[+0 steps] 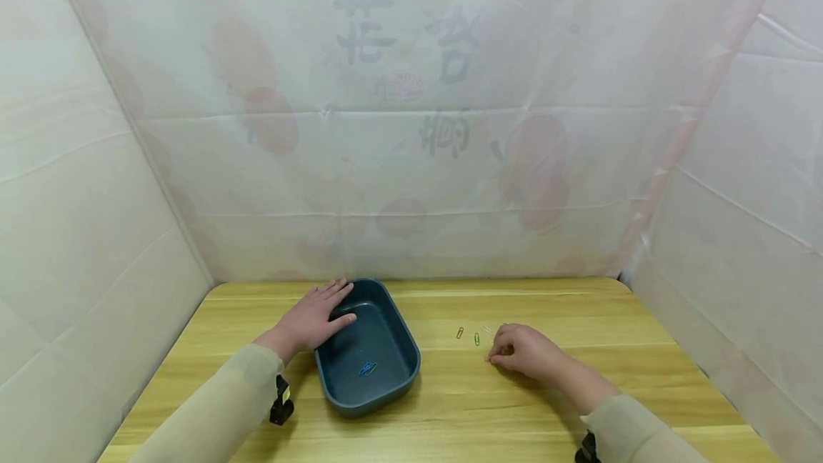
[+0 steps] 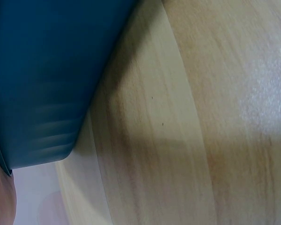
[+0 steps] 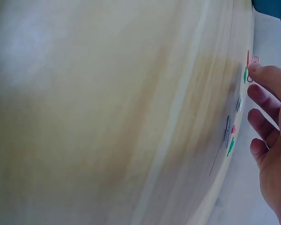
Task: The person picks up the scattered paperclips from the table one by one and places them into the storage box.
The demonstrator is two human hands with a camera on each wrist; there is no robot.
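My left hand (image 1: 341,304) lies flat with straight fingers on the far left rim of a dark blue tray (image 1: 392,388), thumb over the inner wall. A few blue and green paper clips (image 1: 368,369) lie in the tray. The left wrist view shows the tray's outer wall (image 2: 42,79) close up. My right hand (image 1: 494,356) rests on the wooden table right of the tray, fingers curled down, tips pinching a pink paper clip (image 3: 251,70). More loose clips (image 1: 476,339) lie just left of that hand. In the right wrist view my right hand (image 3: 267,108) is at the right edge.
The wooden table (image 1: 450,413) is boxed in by white sheeting at the back and both sides. Several more small clips (image 3: 229,136) lie under my right hand's fingers. A corner of the tray (image 3: 271,7) shows at the top of the right wrist view.
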